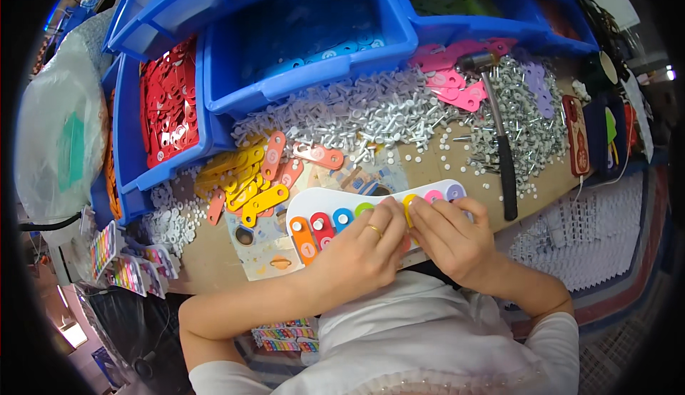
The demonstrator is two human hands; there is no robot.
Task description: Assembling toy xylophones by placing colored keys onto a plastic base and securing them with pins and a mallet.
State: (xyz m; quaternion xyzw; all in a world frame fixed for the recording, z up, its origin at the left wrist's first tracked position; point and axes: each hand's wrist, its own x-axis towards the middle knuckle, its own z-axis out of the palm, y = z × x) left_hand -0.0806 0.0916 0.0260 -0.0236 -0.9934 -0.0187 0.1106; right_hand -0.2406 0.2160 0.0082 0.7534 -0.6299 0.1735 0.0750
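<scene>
A white toy xylophone base (pixel 334 199) lies in front of me with a row of coloured bars. From the left come an orange bar (pixel 305 244), a red bar (pixel 322 232), a blue bar (pixel 342 219) and a green bar (pixel 363 209); pink and purple ones are at the right end. My right hand (pixel 451 239) pinches at a yellow bar (pixel 409 209) on the base. My left hand (pixel 372 241), with a ring, is bent closed beside it over the lower middle; whatever its fingertips grip is hidden. White round caps show on the left bars.
Blue bins (pixel 307 84) line the back, one holding red bars (pixel 170 106). Before them lie a heap of white pins (pixel 357 113), loose yellow bars (pixel 262 204) and metal screws (pixel 517 138). A black-handled hammer (pixel 505 174) rests on the right, near a phone (pixel 576 134).
</scene>
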